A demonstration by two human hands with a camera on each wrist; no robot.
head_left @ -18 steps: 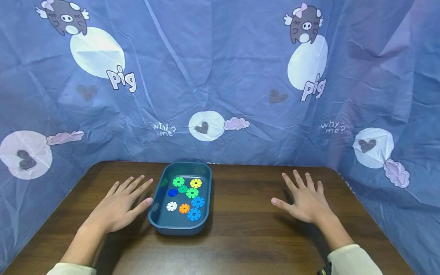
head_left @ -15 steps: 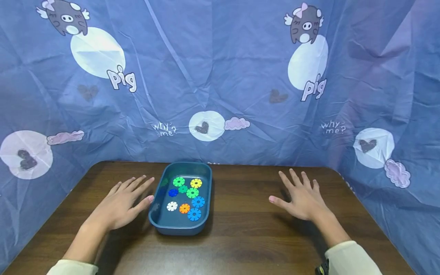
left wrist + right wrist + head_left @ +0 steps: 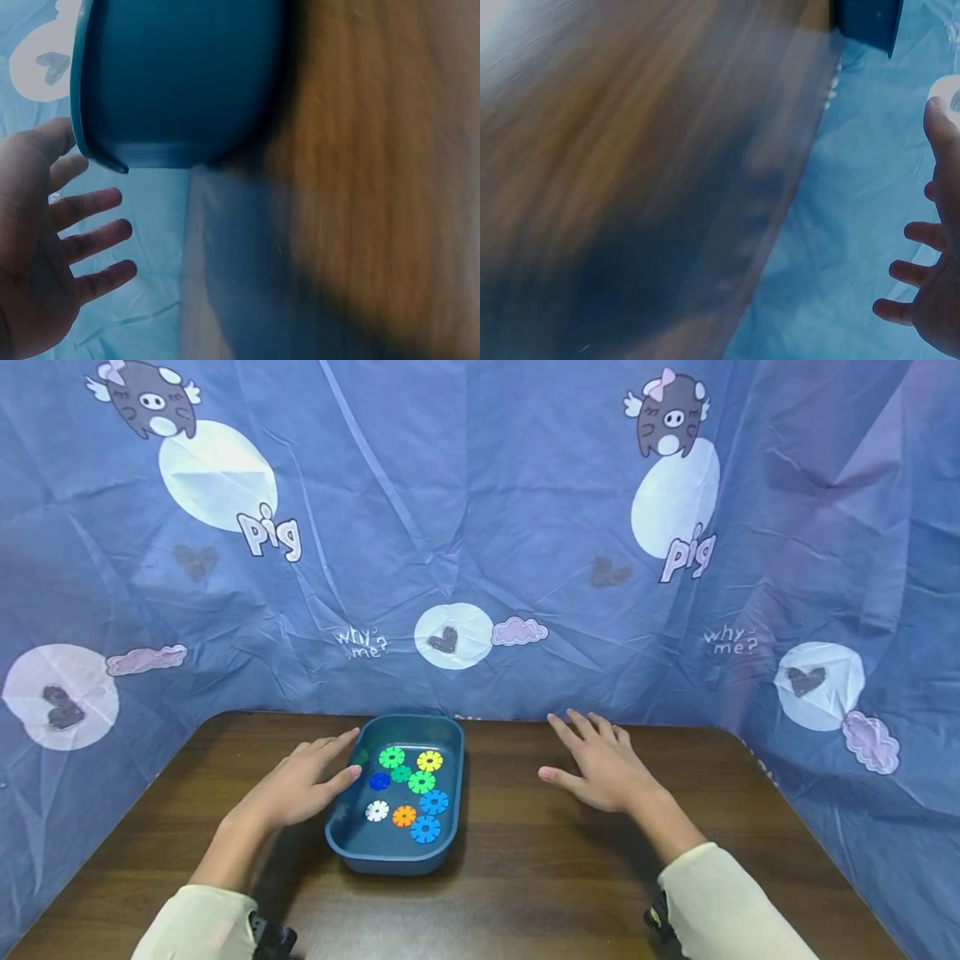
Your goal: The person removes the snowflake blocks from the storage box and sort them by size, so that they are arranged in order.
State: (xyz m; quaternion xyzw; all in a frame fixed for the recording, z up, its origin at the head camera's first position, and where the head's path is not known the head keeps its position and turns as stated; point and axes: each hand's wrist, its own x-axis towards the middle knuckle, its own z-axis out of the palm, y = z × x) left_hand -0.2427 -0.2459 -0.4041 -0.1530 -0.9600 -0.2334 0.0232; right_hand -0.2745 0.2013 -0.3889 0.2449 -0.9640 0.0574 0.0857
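Observation:
A dark teal rectangular tray (image 3: 393,862) stands on the table left of centre, its outer wall (image 3: 180,82) filling the top of the left wrist view. Several flat notched plastic discs lie in it, among them a yellow disc (image 3: 430,761), an orange disc (image 3: 404,816), a white disc (image 3: 377,811) and a dark blue disc (image 3: 379,782). My left hand (image 3: 296,785) is at the tray's left rim, fingers extended and holding nothing; whether it touches the rim I cannot tell. Over the table, right of the tray and apart from it, my right hand (image 3: 603,768) has its fingers spread and holds nothing.
The brown wooden table (image 3: 517,893) extends around the tray. Behind it and at both sides hangs a blue cloth (image 3: 465,527) printed with pigs and hearts. A dark wrist device (image 3: 273,939) shows at the left sleeve.
Both hands have moved inward and forward: the left hand rightward to the tray's rim, the right hand leftward toward the tray. The tray and discs stay in place.

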